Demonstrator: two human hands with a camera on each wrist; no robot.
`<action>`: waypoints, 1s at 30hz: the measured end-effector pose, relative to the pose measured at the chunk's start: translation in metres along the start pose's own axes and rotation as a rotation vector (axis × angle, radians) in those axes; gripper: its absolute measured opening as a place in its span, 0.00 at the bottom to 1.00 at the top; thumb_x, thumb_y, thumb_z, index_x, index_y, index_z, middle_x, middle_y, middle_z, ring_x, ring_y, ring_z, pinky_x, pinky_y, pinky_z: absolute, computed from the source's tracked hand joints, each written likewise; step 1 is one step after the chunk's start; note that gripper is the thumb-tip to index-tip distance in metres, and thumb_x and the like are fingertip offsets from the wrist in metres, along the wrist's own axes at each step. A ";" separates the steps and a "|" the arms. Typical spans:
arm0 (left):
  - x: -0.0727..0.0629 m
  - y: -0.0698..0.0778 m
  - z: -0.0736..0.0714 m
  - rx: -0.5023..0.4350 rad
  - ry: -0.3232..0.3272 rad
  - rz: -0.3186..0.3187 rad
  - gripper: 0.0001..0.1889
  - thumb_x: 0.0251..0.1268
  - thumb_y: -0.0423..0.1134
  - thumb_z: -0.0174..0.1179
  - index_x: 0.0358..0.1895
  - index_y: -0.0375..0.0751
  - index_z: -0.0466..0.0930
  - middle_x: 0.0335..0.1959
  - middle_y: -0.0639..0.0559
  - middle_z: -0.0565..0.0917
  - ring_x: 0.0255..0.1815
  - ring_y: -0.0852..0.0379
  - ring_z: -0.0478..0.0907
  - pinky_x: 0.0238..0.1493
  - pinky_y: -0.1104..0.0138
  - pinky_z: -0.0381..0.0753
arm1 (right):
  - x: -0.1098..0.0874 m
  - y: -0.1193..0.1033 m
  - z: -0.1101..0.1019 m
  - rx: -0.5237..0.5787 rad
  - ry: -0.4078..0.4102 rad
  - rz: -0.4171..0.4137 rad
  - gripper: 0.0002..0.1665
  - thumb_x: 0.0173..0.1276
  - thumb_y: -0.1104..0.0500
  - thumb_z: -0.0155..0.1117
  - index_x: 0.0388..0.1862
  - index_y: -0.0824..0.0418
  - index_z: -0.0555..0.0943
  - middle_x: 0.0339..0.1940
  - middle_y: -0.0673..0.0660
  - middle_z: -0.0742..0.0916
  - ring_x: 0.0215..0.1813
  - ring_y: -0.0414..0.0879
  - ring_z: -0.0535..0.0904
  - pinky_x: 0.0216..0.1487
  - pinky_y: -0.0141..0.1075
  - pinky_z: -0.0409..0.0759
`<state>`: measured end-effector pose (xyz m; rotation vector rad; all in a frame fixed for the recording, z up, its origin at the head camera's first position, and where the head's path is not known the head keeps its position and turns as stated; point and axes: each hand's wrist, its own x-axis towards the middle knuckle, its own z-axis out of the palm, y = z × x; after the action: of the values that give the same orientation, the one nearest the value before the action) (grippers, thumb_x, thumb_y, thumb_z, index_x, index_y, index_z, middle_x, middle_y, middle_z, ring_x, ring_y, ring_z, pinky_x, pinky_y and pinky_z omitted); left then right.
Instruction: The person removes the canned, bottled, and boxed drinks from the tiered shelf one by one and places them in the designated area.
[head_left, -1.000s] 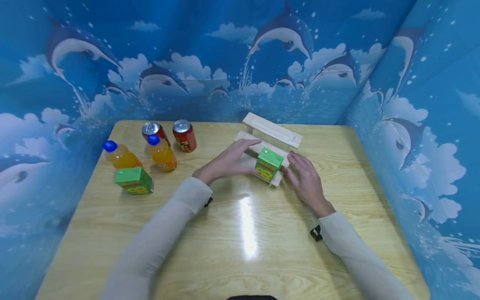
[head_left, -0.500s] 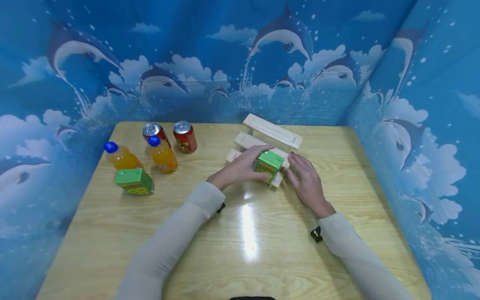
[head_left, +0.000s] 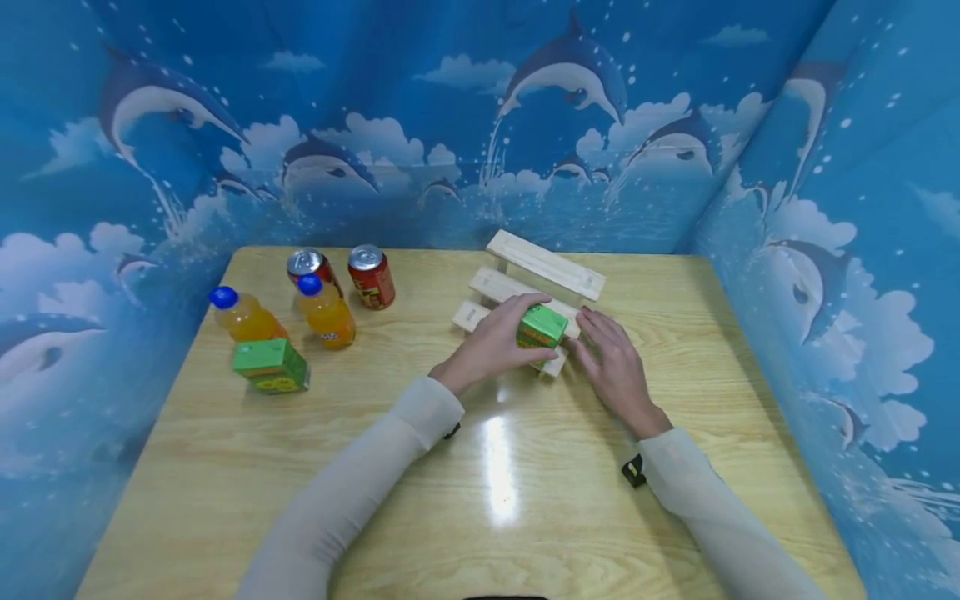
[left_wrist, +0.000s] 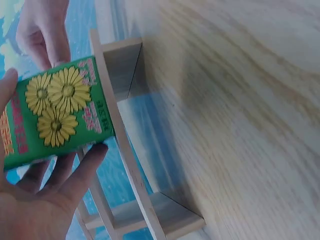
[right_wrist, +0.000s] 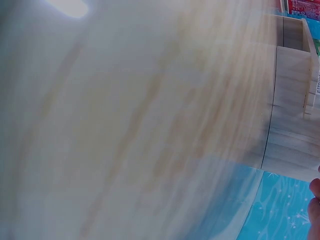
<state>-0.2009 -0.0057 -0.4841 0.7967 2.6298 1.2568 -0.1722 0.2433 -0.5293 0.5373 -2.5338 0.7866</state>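
Note:
A green drink carton [head_left: 543,323] with yellow flowers on its side stands at the right end of the lowest step of a tiered wooden rack [head_left: 547,265]. My left hand [head_left: 491,346] holds this carton [left_wrist: 60,107] from the left, fingers behind it and thumb in front. At the rack's right end is my right hand [head_left: 613,358], its fingertips right against the wood and no object in its grasp. Only a sliver of its fingers [right_wrist: 315,200] shows at the edge of the right wrist view, beside the rack's side panel [right_wrist: 290,110].
On the left of the wooden table [head_left: 405,533] stand two red cans [head_left: 371,279], two orange drink bottles with blue caps [head_left: 327,315] and another green carton [head_left: 270,365]. A dolphin-print curtain [head_left: 420,125] closes off the back and sides.
My left hand has moved right and closed round the carton, which has shifted very slightly rightward on the step. The right hand has stayed at the rack's end.

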 end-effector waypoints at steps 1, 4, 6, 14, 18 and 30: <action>-0.001 0.001 0.001 0.007 0.009 -0.003 0.48 0.68 0.59 0.76 0.86 0.57 0.61 0.80 0.51 0.72 0.72 0.50 0.77 0.66 0.51 0.86 | 0.000 0.000 0.000 0.001 -0.002 -0.001 0.29 0.75 0.63 0.74 0.72 0.68 0.80 0.76 0.66 0.82 0.77 0.67 0.78 0.78 0.62 0.76; -0.003 0.005 0.003 0.029 0.030 -0.008 0.48 0.68 0.60 0.76 0.86 0.55 0.60 0.80 0.50 0.72 0.71 0.50 0.77 0.66 0.53 0.87 | -0.001 0.000 -0.001 0.002 -0.006 0.003 0.29 0.75 0.63 0.74 0.72 0.69 0.81 0.76 0.66 0.82 0.77 0.67 0.78 0.78 0.61 0.75; -0.003 0.008 0.004 0.045 0.044 -0.002 0.48 0.69 0.59 0.76 0.86 0.54 0.61 0.80 0.49 0.72 0.71 0.50 0.78 0.65 0.54 0.87 | -0.001 0.000 -0.001 0.003 -0.008 0.006 0.29 0.76 0.62 0.74 0.72 0.69 0.81 0.76 0.66 0.82 0.77 0.66 0.78 0.79 0.60 0.75; -0.004 0.009 0.007 0.095 0.087 0.026 0.44 0.69 0.58 0.75 0.84 0.53 0.65 0.76 0.50 0.76 0.65 0.52 0.81 0.60 0.60 0.88 | 0.000 -0.001 -0.002 0.006 -0.012 0.009 0.29 0.76 0.62 0.73 0.72 0.69 0.80 0.76 0.66 0.82 0.77 0.66 0.78 0.79 0.60 0.74; -0.004 0.009 0.005 0.103 0.093 0.025 0.44 0.69 0.59 0.75 0.83 0.53 0.65 0.77 0.50 0.76 0.66 0.53 0.81 0.61 0.59 0.88 | 0.001 -0.001 -0.002 0.004 -0.011 0.007 0.29 0.76 0.62 0.73 0.72 0.69 0.80 0.76 0.66 0.82 0.77 0.66 0.77 0.79 0.61 0.74; -0.012 0.010 -0.006 0.088 0.127 -0.005 0.44 0.68 0.60 0.75 0.83 0.55 0.66 0.77 0.52 0.76 0.65 0.53 0.80 0.59 0.57 0.88 | 0.000 0.000 0.000 -0.006 0.005 0.005 0.29 0.75 0.62 0.74 0.71 0.69 0.81 0.75 0.66 0.83 0.76 0.66 0.78 0.78 0.61 0.76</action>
<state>-0.1884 -0.0111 -0.4739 0.7467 2.8031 1.2363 -0.1722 0.2431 -0.5286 0.5264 -2.5333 0.7808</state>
